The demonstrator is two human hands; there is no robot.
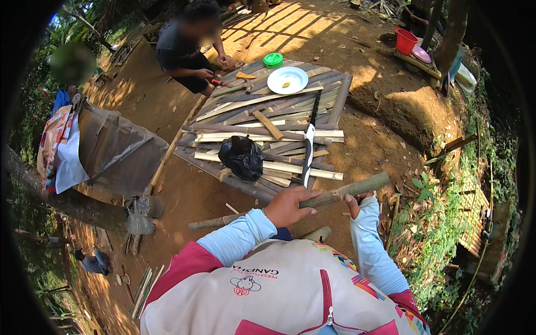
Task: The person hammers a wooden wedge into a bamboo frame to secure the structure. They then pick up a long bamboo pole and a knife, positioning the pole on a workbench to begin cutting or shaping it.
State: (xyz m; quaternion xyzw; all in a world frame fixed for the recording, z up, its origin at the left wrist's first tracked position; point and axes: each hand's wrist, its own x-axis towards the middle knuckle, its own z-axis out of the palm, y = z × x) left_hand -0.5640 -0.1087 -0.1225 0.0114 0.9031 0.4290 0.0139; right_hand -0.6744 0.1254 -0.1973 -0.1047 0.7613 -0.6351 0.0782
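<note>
Bare brown dirt ground (368,151) lies open right of the slatted bamboo platform (329,120), where a black plastic bag (242,157) and long dark-handled knife (309,142) block passage.

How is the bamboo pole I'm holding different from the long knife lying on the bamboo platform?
The bamboo pole is round, greenish-brown and held off the ground by the left hand and right hand. The long knife is flat, with a dark handle and pale blade, and lies loose on the bamboo platform. The pole runs crosswise; the knife points away. Both are long and slim.

Right hand (354,198) mostly hidden behind bamboo pole (290,203)
</note>
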